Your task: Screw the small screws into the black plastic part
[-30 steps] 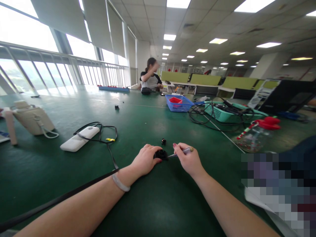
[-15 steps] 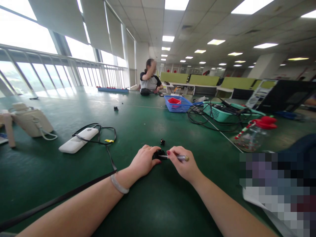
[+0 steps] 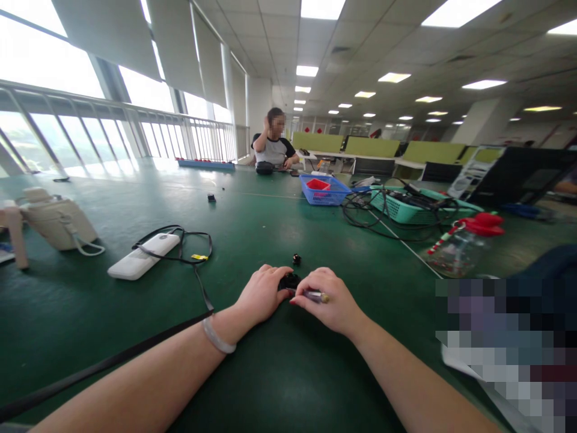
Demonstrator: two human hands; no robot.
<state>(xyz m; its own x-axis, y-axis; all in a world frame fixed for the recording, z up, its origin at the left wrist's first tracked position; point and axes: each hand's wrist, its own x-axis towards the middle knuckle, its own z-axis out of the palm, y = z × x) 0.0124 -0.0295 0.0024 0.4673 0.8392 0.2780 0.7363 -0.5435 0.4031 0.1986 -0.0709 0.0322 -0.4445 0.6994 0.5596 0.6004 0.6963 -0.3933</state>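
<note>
Near the middle of the green table (image 3: 252,234), my left hand (image 3: 264,293) grips a small black part (image 3: 288,280) and keeps it against the tabletop. The kind of part cannot be made out. My right hand (image 3: 331,300) is closed around a slim screwdriver (image 3: 317,296) with a clear-looking handle and a yellowish end. Its shaft points left towards the black part; the tip is hidden behind my fingers. Just beyond both hands lies another small black piece (image 3: 296,259), touched by neither.
A white power bank (image 3: 144,255) with a black strap lies left, near a beige bag (image 3: 61,222). Farther off are a blue basket (image 3: 331,195), a teal basket (image 3: 392,207) with cables, and a red-lidded bottle (image 3: 464,249). A person (image 3: 274,147) sits at the far side.
My right hand has moved left and slightly down with the screwdriver, closer to the black part. My left hand stays in place. The person opposite has shifted a raised hand beside the head.
</note>
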